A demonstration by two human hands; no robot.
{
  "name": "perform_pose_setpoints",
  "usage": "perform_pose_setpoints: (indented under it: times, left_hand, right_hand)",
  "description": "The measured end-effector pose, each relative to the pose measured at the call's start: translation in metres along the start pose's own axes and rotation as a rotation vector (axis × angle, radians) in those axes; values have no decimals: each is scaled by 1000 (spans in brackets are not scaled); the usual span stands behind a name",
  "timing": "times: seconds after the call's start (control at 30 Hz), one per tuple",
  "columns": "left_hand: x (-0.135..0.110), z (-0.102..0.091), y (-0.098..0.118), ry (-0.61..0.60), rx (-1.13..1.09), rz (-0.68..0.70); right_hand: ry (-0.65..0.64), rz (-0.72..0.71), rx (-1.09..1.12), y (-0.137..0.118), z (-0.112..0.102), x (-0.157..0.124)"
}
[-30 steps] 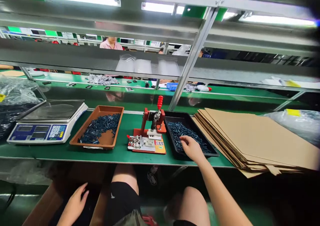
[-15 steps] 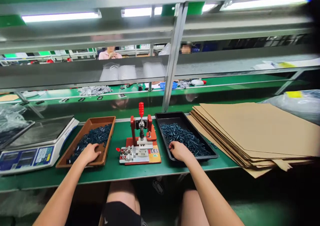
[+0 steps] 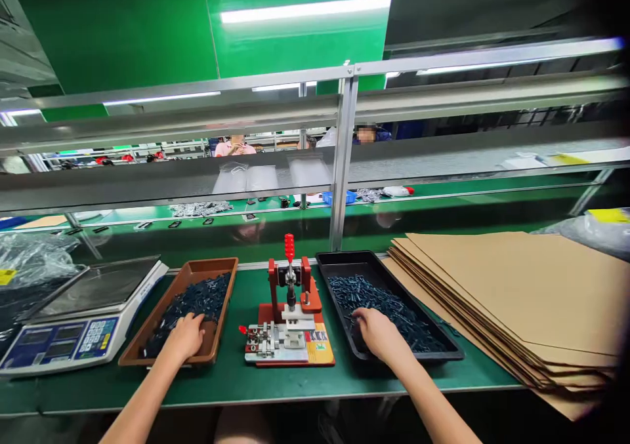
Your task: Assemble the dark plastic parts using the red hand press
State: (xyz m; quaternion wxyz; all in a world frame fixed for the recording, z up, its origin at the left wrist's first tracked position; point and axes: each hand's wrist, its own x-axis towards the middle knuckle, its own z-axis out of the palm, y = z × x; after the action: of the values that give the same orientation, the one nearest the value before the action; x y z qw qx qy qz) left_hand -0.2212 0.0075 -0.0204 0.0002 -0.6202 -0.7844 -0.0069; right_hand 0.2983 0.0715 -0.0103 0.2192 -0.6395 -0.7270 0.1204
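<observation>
A red hand press (image 3: pixel 289 319) with a red-knobbed lever stands upright on the green bench between two trays. My left hand (image 3: pixel 186 336) rests palm down in the near end of the brown tray (image 3: pixel 219 326), on its small dark parts (image 3: pixel 197 300), fingers curled. My right hand (image 3: pixel 375 332) lies palm down in the black tray (image 3: pixel 445 345), fingers bent into its pile of small dark parts (image 3: pixel 378 303). What either hand holds is hidden under the palm.
A weighing scale (image 3: pixel 73 316) sits at the left beside clear plastic bags (image 3: pixel 29 260). A stack of flat cardboard sheets (image 3: pixel 516 300) fills the right side. A steel shelf frame (image 3: pixel 342 168) rises behind the bench. People sit at the far benches.
My left hand rose from below the bench into the brown tray. My right hand has shifted slightly within the black tray. The view has tilted upward.
</observation>
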Motion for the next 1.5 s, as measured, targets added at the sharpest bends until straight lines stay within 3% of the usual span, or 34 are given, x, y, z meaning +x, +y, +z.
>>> perform_pose_setpoints:
  times: [0.07,0.17,0.33,0.67,0.8,0.93,1.03,1.13,1.33,1.43,1.5]
  left_hand:
    - [0,0,-1,-4,-40,37]
    - [0,-2,-2,2,-108,9]
    - [3,1,-3,-7,-106,-42]
    - [19,3,-12,-98,-69,-85]
    - [18,6,-15,-11,31,-114]
    - [19,9,-16,-62,-10,-138]
    - [20,8,-17,-70,-51,-145]
    - [20,4,-17,-57,-95,-173]
    - [0,-17,-5,-3,-138,-200]
    - [-16,-26,4,131,-182,-248]
    - [-25,-30,8,323,-271,-233]
  right_hand:
    - [23,24,80,6,-3,3]
    - [-44,72,205,11,-6,7]
    - [-60,98,244,6,-14,4]
    - [337,-64,680,-27,-20,-5]
    - [340,-185,758,-62,-5,-32]
    - [300,-359,688,-91,28,-65]
    - [360,-448,623,-90,54,-74]
    - [395,-413,653,-81,73,-71]
    - [346,-339,704,-74,83,-65]
    - [329,-325,710,-72,85,-64]
    - [325,-323,703,-70,87,-64]
